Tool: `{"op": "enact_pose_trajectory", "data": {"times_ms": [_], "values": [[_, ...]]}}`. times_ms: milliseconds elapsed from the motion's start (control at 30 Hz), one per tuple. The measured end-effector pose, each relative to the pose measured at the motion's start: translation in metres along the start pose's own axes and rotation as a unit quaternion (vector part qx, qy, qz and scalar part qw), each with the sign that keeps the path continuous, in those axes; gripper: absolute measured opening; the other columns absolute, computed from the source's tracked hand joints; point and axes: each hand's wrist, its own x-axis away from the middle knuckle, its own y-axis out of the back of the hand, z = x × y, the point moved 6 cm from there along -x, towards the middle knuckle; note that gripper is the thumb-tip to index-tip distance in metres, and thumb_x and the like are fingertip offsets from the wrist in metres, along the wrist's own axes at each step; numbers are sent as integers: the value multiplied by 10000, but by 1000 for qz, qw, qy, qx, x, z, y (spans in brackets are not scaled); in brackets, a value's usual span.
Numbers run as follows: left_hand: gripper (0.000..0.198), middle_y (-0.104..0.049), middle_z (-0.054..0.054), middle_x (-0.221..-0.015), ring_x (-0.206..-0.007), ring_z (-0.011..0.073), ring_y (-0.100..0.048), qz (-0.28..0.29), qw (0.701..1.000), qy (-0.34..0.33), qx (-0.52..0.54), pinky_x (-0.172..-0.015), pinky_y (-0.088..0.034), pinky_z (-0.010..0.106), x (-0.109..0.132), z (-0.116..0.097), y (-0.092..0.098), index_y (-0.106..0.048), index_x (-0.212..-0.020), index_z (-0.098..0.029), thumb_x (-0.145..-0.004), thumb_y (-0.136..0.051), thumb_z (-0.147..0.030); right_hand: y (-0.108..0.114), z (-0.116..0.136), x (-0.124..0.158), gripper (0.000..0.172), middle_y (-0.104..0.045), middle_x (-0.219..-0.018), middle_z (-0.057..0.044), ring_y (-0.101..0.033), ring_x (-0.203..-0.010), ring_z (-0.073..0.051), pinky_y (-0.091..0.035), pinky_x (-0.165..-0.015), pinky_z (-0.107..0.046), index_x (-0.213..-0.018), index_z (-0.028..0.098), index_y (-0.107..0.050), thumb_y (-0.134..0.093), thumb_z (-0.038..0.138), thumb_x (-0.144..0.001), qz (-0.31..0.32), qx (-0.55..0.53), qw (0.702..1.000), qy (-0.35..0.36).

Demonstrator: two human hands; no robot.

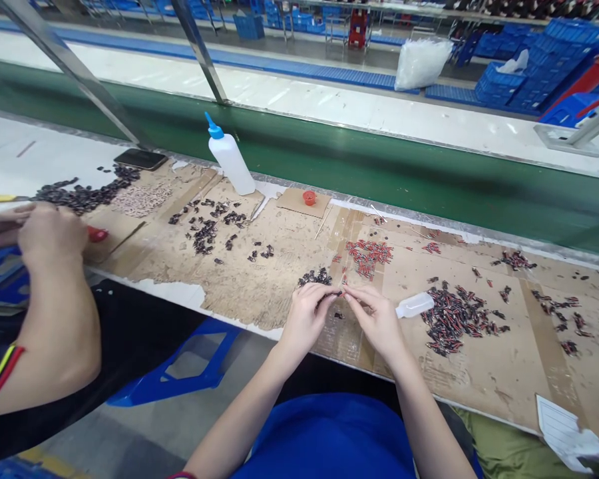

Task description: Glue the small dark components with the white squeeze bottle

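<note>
My left hand (pixel 307 318) and my right hand (pixel 377 318) meet above the near edge of the cardboard-covered bench (pixel 279 266), fingertips pinched together on a small dark part (pixel 340 293) between them. Just beyond my fingers lies a little heap of dark parts (pixel 315 277). A pile of red pieces (pixel 368 256) lies farther back. To the right of my right hand rests a small clear bottle (pixel 415 305) on its side, and past it a large pile of assembled dark-and-red pieces (pixel 454 318).
A co-worker's hands (pixel 34 229) work at the left, beside a dark pile (pixel 82 194) and a phone (pixel 140 159). A white squeeze bottle with blue tip (pixel 230 158) and a red cap (pixel 309 197) stand at the back. A green conveyor (pixel 379 166) runs behind.
</note>
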Motion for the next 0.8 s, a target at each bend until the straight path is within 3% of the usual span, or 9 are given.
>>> {"op": "enact_pose_trajectory", "data": {"times_ms": [133,433,800], "values": [[154,-748,69,-922,-904,215,-667,-2,1000,-2,6,-855,-501,383,2,-1,0,-713,-935,-202,-885,-571,-171,0,-6,2,209,-765,-881,-72,-706,-733,-196,-570,-689,-315,-879,203,-766,-639,344,-792,-23,-20,999,-40],[142,-743,64,-884,-882,197,-672,-9,994,22,102,-835,-535,335,3,-4,1,-717,-870,-191,-863,-577,-171,-6,-9,6,193,-771,-867,-74,-731,-805,-229,-592,-697,-338,-812,190,-761,-652,339,-757,-13,-119,989,-86],[153,-731,76,-925,-938,206,-660,-3,989,69,133,-875,-523,339,4,-12,0,-697,-901,-181,-846,-556,-202,2,3,13,106,-761,-842,-50,-707,-819,-203,-566,-799,-356,-793,228,-755,-653,253,-779,-75,-62,995,1]]}}
